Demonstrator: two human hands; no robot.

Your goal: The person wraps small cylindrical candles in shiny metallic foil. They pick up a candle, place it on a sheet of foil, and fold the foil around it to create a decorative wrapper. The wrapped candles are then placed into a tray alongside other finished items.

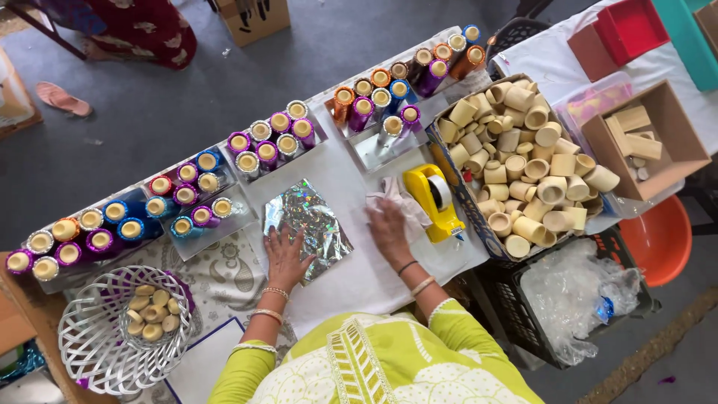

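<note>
Head view | left hand [285,258] spread flat, pinning holographic foil sheet [308,224] at table's [359,280] near edge | right hand [389,230] pressed flat on crumpled cloth [394,196] beside yellow tape dispenser [432,200]

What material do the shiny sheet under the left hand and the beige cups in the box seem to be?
The shiny sheet looks like thin holographic foil: crinkled, with rainbow glints. The beige cups look like matte, unglazed clay or turned wood; the picture leaves that open.

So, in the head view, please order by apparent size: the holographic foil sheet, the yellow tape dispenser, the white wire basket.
1. white wire basket, though it lies nearer the camera
2. holographic foil sheet
3. yellow tape dispenser
</note>
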